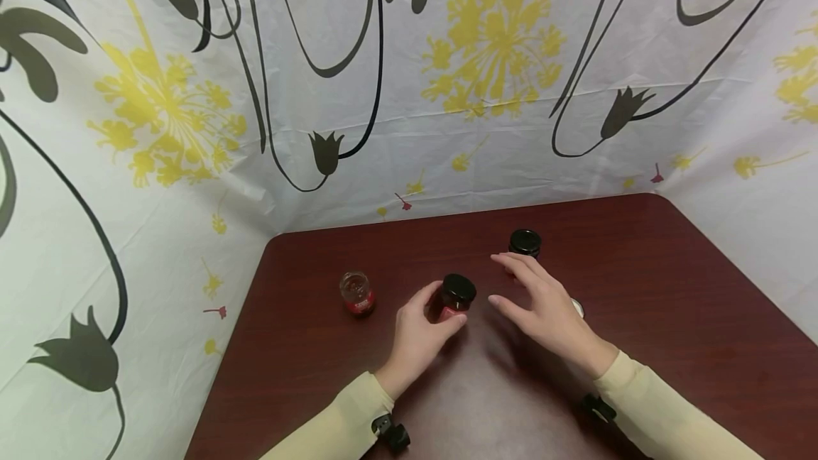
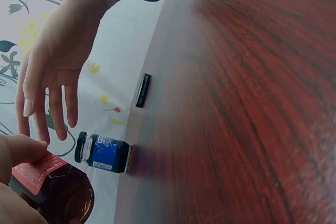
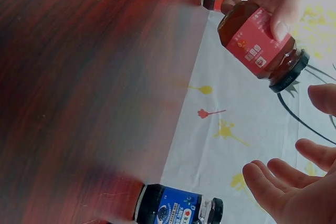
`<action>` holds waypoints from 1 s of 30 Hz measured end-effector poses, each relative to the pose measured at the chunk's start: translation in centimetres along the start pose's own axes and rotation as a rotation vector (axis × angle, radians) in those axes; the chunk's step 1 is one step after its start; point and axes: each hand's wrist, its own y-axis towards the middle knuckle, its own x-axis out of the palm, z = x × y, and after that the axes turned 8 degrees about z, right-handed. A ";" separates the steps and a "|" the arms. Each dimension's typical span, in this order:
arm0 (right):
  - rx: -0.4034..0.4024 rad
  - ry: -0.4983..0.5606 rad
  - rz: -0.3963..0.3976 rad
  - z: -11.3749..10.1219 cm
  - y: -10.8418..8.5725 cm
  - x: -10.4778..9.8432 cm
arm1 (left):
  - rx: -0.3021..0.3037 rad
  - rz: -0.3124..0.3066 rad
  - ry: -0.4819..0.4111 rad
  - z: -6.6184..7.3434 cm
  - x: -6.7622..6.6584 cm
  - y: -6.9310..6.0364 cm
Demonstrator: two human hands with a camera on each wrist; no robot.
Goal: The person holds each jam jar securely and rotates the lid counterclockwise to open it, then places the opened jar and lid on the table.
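Observation:
My left hand point(image 1: 418, 336) grips a glass jar point(image 3: 257, 40) with a red label and a black lid, its thumb and fingers round the label. The right wrist view shows the jar raised off the table and tilted, lid on. To its right, my right hand point(image 1: 549, 307) hovers with fingers extended and apart, touching nothing. Behind that hand stands a black-lidded jar point(image 1: 525, 241) whose blue label point(image 2: 105, 152) shows in the left wrist view. A flat lid point(image 2: 143, 90) lies on the table, mostly hidden by the right hand in the head view.
A lidless red-labelled jar point(image 1: 356, 294) with dark contents stands left of my left hand. The dark red-brown table point(image 1: 307, 389) has rounded far corners. White patterned cloth point(image 1: 396, 126) hangs behind and beside it.

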 end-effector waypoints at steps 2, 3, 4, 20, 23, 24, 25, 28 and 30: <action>-0.001 -0.001 -0.002 0.0 0.0 0.0 | 0.010 -0.004 0.006 0.1 0.0 0.0; -0.001 -0.001 -0.002 0.0 0.0 0.0 | 0.017 -0.005 0.010 0.1 -0.1 0.0; -0.004 -0.001 -0.001 0.0 0.0 0.0 | 0.023 -0.006 0.016 0.2 -0.1 0.0; 0.001 0.010 -0.006 -0.1 0.0 0.0 | 0.064 -0.056 0.035 0.3 -0.3 -0.2; 0.005 0.014 -0.008 0.0 0.0 0.0 | 0.074 -0.061 0.043 0.3 -0.3 -0.3; 0.005 0.015 -0.007 0.0 0.0 0.0 | 0.078 -0.063 0.045 0.3 -0.3 -0.3; 0.004 0.014 -0.006 0.0 0.0 0.0 | 0.081 -0.064 0.046 0.3 -0.3 -0.3; 0.003 0.011 -0.004 0.0 0.0 0.1 | 0.092 -0.064 0.055 0.3 -0.3 -0.4; 0.003 0.008 -0.003 0.0 0.0 0.1 | 0.107 -0.060 0.061 0.4 -0.3 -0.4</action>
